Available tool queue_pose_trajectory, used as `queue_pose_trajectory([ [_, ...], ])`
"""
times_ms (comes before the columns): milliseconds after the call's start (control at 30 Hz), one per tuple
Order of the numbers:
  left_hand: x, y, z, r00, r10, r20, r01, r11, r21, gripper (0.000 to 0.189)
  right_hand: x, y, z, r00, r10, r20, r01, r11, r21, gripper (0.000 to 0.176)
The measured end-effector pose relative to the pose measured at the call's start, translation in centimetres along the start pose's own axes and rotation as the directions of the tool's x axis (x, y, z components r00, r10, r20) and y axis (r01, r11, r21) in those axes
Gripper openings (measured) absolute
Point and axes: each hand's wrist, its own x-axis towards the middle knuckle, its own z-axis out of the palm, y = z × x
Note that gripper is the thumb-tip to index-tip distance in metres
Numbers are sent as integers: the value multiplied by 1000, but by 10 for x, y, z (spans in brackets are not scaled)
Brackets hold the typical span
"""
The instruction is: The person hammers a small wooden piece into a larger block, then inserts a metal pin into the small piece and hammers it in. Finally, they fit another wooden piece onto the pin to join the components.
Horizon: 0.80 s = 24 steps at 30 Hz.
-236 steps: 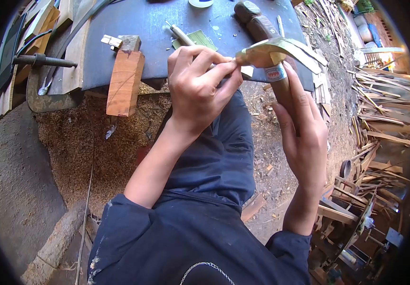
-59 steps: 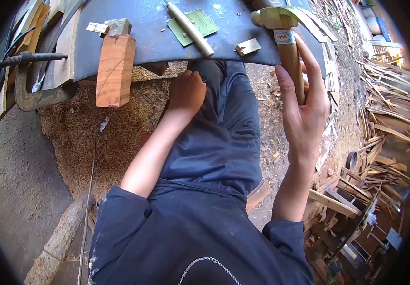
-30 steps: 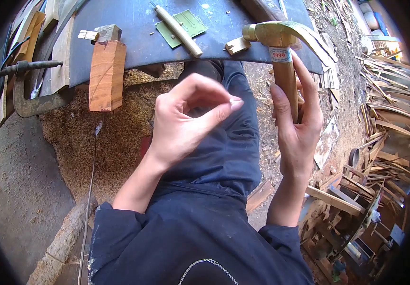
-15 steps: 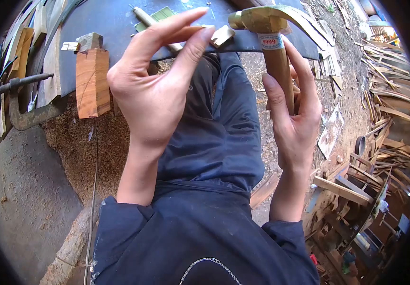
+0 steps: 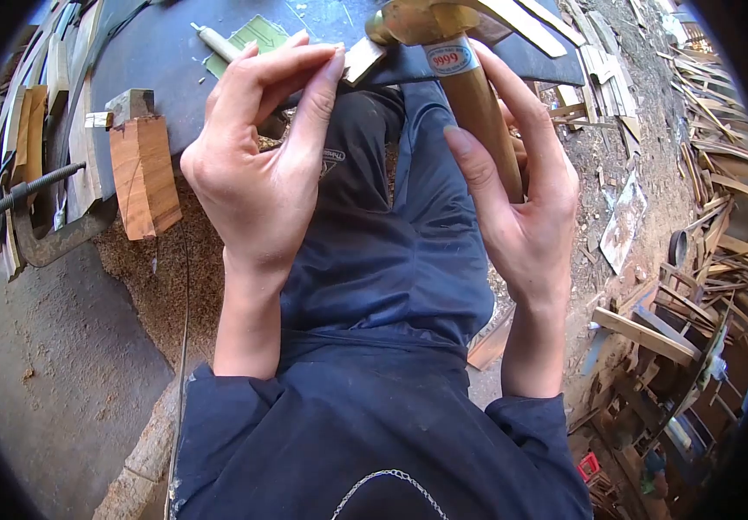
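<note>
My right hand (image 5: 534,195) is wrapped around the wooden handle of a hammer (image 5: 469,95), which carries a round white and blue label below its brassy head. The hammer's striking face overlaps the far end of a small pale wood piece (image 5: 363,61) at the bench's near edge. My left hand (image 5: 261,160) is closed in a pinch, thumb and forefinger meeting right at the left end of that wood piece. Beyond its fingers lie a pencil-like grey rod (image 5: 216,40) and a green woven pad (image 5: 257,35) on the dark bench top (image 5: 166,65).
A reddish wood block (image 5: 144,178) juts from the bench edge at left, with a small metal block (image 5: 131,106) on it. Further left sits a C-clamp (image 5: 40,230) beside wood strips. Scrap wood (image 5: 721,208) is heaped along the right; sawdust covers ground below the bench.
The hammer head has come down and left onto the small wood piece. The whole bench scene has shifted left in view; the left hand keeps its pinch beside the piece.
</note>
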Motion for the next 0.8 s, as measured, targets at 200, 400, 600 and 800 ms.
queue_pose_trajectory([
  [200, -3, -6, 4, 991, 120, -59, -115, 989, 89, 14, -2, 3, 2, 1000, 5, 5, -5, 1000, 14, 55],
  [400, -7, -8, 9, 987, 123, -103, -113, 989, 93, 16, -3, -1, 1, 999, 49, 19, -50, 999, 22, 55],
  [600, -8, -13, 12, 980, 147, -138, -133, 986, 103, 16, -3, 1, 3, 1000, 10, -4, -10, 1000, 4, 55],
  [800, -7, -13, 11, 977, 185, -106, -174, 979, 105, 25, -2, 0, 4, 1000, 2, -8, -2, 1000, 2, 55],
])
